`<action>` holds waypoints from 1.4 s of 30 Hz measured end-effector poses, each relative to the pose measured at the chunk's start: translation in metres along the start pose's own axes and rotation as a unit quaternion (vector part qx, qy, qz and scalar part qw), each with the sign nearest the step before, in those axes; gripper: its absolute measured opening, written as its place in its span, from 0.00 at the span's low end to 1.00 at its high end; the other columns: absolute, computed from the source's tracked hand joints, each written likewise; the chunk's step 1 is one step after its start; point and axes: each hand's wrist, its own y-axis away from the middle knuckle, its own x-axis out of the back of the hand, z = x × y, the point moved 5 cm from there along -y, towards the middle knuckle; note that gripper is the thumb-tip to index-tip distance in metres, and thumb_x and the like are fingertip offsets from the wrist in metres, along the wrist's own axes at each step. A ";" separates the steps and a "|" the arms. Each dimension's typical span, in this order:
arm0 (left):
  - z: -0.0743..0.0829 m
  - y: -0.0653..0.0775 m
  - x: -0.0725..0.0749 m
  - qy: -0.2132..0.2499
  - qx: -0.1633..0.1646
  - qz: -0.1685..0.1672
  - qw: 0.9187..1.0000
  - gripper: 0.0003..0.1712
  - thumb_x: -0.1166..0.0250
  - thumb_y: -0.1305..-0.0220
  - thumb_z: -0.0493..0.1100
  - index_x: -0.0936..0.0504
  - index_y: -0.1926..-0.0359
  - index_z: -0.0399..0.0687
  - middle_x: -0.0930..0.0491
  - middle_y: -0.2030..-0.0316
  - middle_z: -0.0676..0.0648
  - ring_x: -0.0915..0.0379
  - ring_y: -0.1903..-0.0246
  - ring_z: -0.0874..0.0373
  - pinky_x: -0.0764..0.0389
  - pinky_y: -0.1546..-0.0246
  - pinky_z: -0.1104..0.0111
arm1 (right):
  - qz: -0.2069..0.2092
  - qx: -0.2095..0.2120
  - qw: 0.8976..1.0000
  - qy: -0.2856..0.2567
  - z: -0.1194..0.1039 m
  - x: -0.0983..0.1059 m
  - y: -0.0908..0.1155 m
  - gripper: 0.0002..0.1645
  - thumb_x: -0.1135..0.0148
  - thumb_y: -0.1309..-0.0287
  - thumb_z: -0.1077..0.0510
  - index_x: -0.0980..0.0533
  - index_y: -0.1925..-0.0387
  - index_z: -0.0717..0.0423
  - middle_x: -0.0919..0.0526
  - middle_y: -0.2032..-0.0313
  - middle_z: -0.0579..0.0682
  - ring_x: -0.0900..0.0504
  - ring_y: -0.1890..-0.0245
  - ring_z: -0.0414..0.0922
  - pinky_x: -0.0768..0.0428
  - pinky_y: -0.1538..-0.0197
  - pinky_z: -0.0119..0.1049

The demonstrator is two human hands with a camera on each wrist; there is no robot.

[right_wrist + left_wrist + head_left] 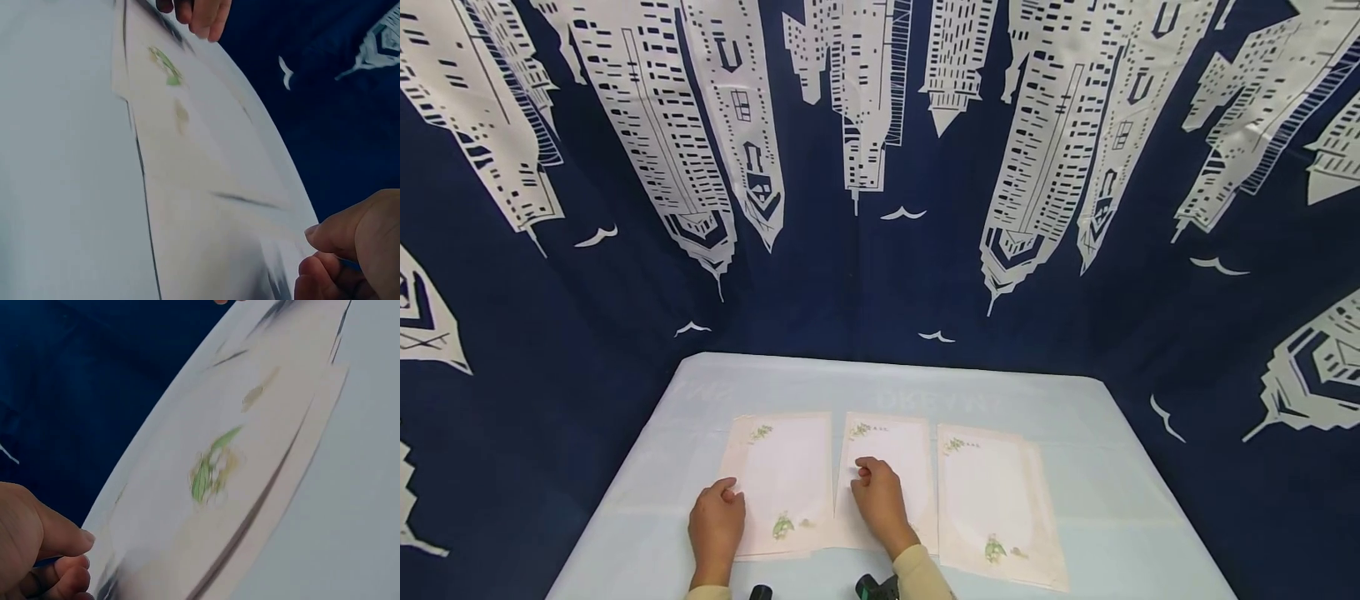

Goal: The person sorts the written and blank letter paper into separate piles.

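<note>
Three groups of pale pink stationery sheets with green plant prints lie side by side: the left sheets (pixel 786 475), the middle sheets (pixel 916 467) and the right sheets (pixel 985 492). My left hand (pixel 718 523) is at the left sheets' left edge, fingers loosely bent. Over the middle sheets hovers my right hand (pixel 880 498), its fingers bent too. In the left wrist view a gap shows between the thumb (pixel 69 539) and the bent fingers. A similar gap shows by the right thumb (pixel 334 234). I see no paper held in either hand.
A pale cloth covers the table (pixel 1120 500) under the sheets. Behind it hangs a dark blue curtain (pixel 850 275) with white buildings and birds. Dark devices, one a black piece (pixel 762 592), show at the bottom edge near my wrists.
</note>
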 end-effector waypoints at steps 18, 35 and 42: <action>0.085 0.036 -0.062 0.081 -0.103 -0.132 0.983 0.17 0.31 0.38 0.34 0.18 0.50 0.28 0.15 0.57 0.32 0.16 0.56 0.38 0.17 0.55 0.49 | 0.055 -0.125 0.990 0.042 0.057 0.068 0.014 0.19 0.33 0.43 0.65 0.20 0.49 0.67 0.16 0.57 0.57 0.17 0.58 0.53 0.17 0.56 0.49; 0.102 0.046 -0.093 0.047 -0.102 -0.207 0.972 0.28 0.31 0.38 0.40 0.24 0.44 0.20 0.22 0.48 0.23 0.25 0.45 0.29 0.23 0.46 0.42 | 0.029 -0.153 0.986 0.054 0.068 0.075 0.018 0.21 0.31 0.42 0.63 0.20 0.47 0.68 0.15 0.52 0.64 0.16 0.51 0.59 0.18 0.49 0.53; 0.103 0.048 -0.100 0.046 -0.104 -0.210 0.971 0.27 0.30 0.38 0.39 0.23 0.45 0.22 0.20 0.50 0.24 0.23 0.46 0.30 0.21 0.48 0.43 | 0.031 -0.156 0.986 0.056 0.068 0.074 0.020 0.21 0.31 0.42 0.62 0.20 0.48 0.66 0.15 0.52 0.62 0.15 0.52 0.57 0.17 0.50 0.51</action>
